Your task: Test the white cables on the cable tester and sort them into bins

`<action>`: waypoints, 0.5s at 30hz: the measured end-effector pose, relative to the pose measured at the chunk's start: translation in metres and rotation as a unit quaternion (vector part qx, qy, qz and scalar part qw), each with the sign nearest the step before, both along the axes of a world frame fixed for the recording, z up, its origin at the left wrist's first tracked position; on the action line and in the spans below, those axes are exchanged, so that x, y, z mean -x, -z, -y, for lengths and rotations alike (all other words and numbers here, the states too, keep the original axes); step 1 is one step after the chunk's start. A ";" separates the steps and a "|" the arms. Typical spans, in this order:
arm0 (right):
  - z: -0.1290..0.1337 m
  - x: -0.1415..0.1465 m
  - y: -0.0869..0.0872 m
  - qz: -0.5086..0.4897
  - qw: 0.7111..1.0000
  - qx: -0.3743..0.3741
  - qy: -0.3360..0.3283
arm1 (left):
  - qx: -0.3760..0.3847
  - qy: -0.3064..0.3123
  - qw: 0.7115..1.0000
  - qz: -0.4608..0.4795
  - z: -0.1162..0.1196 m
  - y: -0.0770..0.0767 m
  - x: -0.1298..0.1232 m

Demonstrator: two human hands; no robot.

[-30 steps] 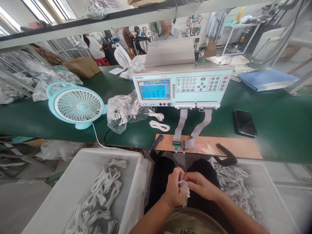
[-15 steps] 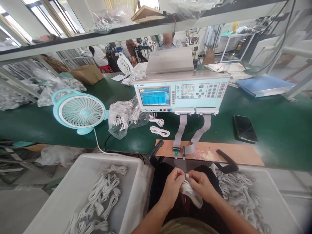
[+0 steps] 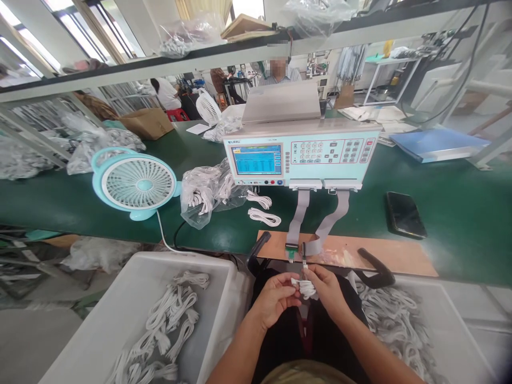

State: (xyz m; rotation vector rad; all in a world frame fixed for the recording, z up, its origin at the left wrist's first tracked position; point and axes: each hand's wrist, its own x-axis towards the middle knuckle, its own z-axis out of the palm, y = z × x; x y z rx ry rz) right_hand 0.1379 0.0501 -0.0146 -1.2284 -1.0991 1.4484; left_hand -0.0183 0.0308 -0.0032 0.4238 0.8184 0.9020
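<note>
A small coiled white cable (image 3: 307,289) hangs between my two hands, in front of the table edge. My left hand (image 3: 279,296) pinches one end of it between thumb and fingers. My right hand (image 3: 325,288) is closed on its other end, at the tip of the right-hand grey ribbon cable's connector (image 3: 304,253). Beside that, a green connector board (image 3: 291,253) ends the left ribbon cable. Both ribbons run up to a tester (image 3: 326,154) with a lit blue screen. Two coiled white cables (image 3: 264,217) lie on the table left of the ribbons.
White bins of coiled cables stand at left (image 3: 228,282) and right (image 3: 448,309). Black clamps (image 3: 258,250) hold a brown board (image 3: 400,256). A light-blue fan (image 3: 140,184), bagged cables (image 3: 200,194), a phone (image 3: 406,214) and a blue folder (image 3: 440,144) rest on the table. A person sits behind the tester.
My hands have moved up toward the ribbon connectors and slightly apart, bringing the cable along. One cable end is now at the right connector. The screen display looks different.
</note>
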 end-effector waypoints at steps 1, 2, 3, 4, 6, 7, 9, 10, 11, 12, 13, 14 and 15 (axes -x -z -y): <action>0.000 0.000 -0.001 0.000 1.000 -0.001 0.001 | -0.003 -0.007 1.000 -0.017 0.000 0.001 0.000; -0.001 0.000 -0.002 -0.001 1.000 0.000 0.003 | -0.009 -0.017 0.999 -0.041 -0.001 0.003 -0.001; -0.001 0.000 -0.003 -0.004 1.000 0.005 0.004 | -0.020 -0.027 0.997 -0.070 -0.002 0.005 -0.002; -0.002 0.001 -0.004 -0.012 1.000 0.013 0.006 | -0.034 -0.035 0.993 -0.104 -0.004 0.006 -0.004; -0.003 0.004 -0.007 -0.044 0.998 0.039 0.007 | -0.079 -0.034 0.979 -0.182 -0.007 0.008 -0.006; -0.003 0.005 -0.008 -0.065 0.996 0.058 0.009 | -0.110 -0.026 0.968 -0.222 -0.009 0.008 -0.006; -0.004 0.009 -0.012 -0.105 0.989 0.098 0.024 | -0.174 -0.007 0.943 -0.285 -0.013 0.008 -0.004; -0.005 0.011 -0.013 -0.122 0.985 0.117 0.035 | -0.201 -0.002 0.931 -0.304 -0.015 0.007 -0.003; -0.005 0.012 -0.015 -0.136 0.981 0.132 0.047 | -0.219 -0.003 0.923 -0.317 -0.017 0.007 -0.003; -0.006 0.014 -0.016 -0.148 0.977 0.143 0.057 | -0.232 -0.010 0.916 -0.327 -0.018 0.007 -0.003; -0.006 0.014 -0.016 -0.158 0.974 0.149 0.063 | -0.242 -0.023 0.909 -0.338 -0.020 0.007 -0.003; -0.006 0.015 -0.016 -0.164 0.973 0.150 0.063 | -0.249 -0.038 0.902 -0.351 -0.021 0.008 -0.004; -0.006 0.014 -0.015 -0.166 0.973 0.149 0.062 | -0.255 -0.054 0.894 -0.364 -0.021 0.009 -0.005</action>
